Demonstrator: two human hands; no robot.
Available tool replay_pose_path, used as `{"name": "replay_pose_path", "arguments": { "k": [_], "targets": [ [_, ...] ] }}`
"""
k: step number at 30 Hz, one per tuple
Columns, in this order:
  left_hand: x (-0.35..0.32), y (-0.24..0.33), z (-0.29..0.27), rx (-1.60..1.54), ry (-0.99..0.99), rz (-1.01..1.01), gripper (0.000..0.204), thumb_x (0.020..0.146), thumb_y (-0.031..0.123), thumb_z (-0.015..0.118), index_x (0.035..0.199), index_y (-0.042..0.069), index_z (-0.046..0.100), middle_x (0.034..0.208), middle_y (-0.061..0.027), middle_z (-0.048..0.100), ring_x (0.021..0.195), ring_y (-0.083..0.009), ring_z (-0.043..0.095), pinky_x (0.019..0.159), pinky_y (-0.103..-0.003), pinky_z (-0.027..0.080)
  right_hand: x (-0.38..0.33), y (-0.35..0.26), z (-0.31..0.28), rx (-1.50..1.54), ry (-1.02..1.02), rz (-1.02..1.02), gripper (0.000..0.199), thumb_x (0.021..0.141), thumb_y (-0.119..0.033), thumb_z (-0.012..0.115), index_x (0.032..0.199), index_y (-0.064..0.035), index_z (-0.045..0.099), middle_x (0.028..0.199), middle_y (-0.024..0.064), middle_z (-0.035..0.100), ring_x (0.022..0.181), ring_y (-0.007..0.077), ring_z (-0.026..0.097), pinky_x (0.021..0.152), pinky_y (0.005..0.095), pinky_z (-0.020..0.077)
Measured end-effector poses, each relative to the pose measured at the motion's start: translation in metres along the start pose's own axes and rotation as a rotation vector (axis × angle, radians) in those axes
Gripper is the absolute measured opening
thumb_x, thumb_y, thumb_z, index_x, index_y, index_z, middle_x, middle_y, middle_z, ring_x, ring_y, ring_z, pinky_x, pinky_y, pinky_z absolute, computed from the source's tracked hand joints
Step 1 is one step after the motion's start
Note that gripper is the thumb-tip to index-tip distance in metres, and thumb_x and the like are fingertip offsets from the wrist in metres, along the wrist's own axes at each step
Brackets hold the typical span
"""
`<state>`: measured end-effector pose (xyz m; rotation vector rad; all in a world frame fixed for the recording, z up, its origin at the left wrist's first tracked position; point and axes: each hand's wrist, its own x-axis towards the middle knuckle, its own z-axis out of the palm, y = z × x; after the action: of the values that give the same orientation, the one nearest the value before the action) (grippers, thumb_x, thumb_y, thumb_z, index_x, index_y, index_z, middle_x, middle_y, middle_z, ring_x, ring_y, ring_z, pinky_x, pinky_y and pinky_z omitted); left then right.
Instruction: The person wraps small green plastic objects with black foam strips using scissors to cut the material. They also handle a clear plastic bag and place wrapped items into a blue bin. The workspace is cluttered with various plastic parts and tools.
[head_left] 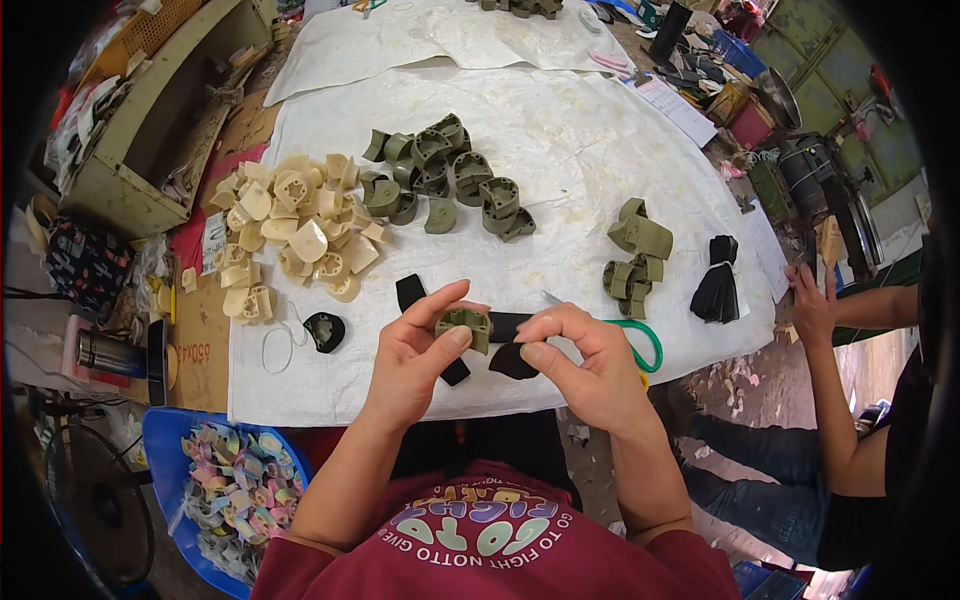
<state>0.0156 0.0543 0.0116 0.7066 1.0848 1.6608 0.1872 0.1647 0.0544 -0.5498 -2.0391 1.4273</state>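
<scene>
My left hand pinches a small olive-green moulded piece, curved and hollow, between thumb and fingers. Close beside it, my right hand grips a black fabric piece by its edge, thumb against fingers. Under and between my hands lie a black strip and a dark tube-like thing, partly hidden. Scissors with a green handle lie just past my right hand, partly covered by it. Left of my left hand rests a moulded piece covered in black.
Beige moulded pieces are heaped on the white sheet, beside olive pieces. More olive pieces and a tied black bundle lie right. A blue tub stands lower left. A co-worker's hand is at right.
</scene>
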Motion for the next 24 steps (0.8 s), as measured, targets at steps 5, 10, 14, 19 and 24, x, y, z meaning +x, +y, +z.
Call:
{"name": "replay_pose_path", "arguments": {
  "k": [5,10,14,19,24],
  "targets": [
    [0.0,-0.001,0.011,0.088,0.054,-0.004,0.058,0.1,0.039,0.044,0.143,0.002,0.037,0.117,-0.0101,0.059,0.106,-0.0171,0.056,0.092,-0.031,0.042,0.003,-0.012,0.009,0.0,0.047,0.137,0.025,0.081,-0.004,0.065,0.106,-0.0038,0.063,0.081,0.0066,0.066,0.081,0.0176,0.061,0.078,0.0312,0.0458],
    [-0.002,0.006,0.018,0.203,0.015,0.02,0.069,0.101,0.052,0.025,0.146,0.0,0.029,0.118,-0.008,0.055,0.103,-0.0142,0.054,0.084,-0.026,0.042,0.004,-0.01,0.014,-0.004,0.054,0.107,0.036,0.082,-0.003,0.064,0.118,-0.0035,0.056,0.081,0.0075,0.066,0.078,0.0164,0.063,0.074,0.0299,0.0483],
    [-0.003,0.007,0.017,0.289,-0.002,0.062,0.069,0.102,0.051,0.022,0.147,0.0,0.028,0.117,-0.0075,0.055,0.101,-0.0138,0.053,0.082,-0.025,0.041,0.005,-0.01,0.014,-0.015,0.047,0.075,0.037,0.084,-0.003,0.062,0.119,-0.0025,0.054,0.082,0.0083,0.067,0.079,0.017,0.065,0.074,0.0299,0.0495],
    [-0.006,0.012,0.02,0.376,-0.013,0.076,0.068,0.102,0.05,0.022,0.147,-0.001,0.027,0.119,-0.0076,0.054,0.104,-0.0143,0.052,0.087,-0.026,0.039,0.004,-0.014,0.013,-0.035,0.055,0.114,0.035,0.084,-0.003,0.062,0.118,-0.0026,0.054,0.082,0.0082,0.067,0.077,0.0165,0.065,0.072,0.0289,0.0495],
    [-0.008,0.012,0.022,0.311,-0.023,0.102,0.068,0.103,0.047,0.022,0.147,-0.005,0.024,0.121,-0.0095,0.053,0.111,-0.0175,0.051,0.097,-0.03,0.036,0.003,-0.018,0.014,-0.058,0.063,0.109,0.035,0.084,-0.003,0.062,0.118,-0.0031,0.054,0.079,0.0076,0.066,0.075,0.0165,0.065,0.071,0.0285,0.0495]
  ]
}}
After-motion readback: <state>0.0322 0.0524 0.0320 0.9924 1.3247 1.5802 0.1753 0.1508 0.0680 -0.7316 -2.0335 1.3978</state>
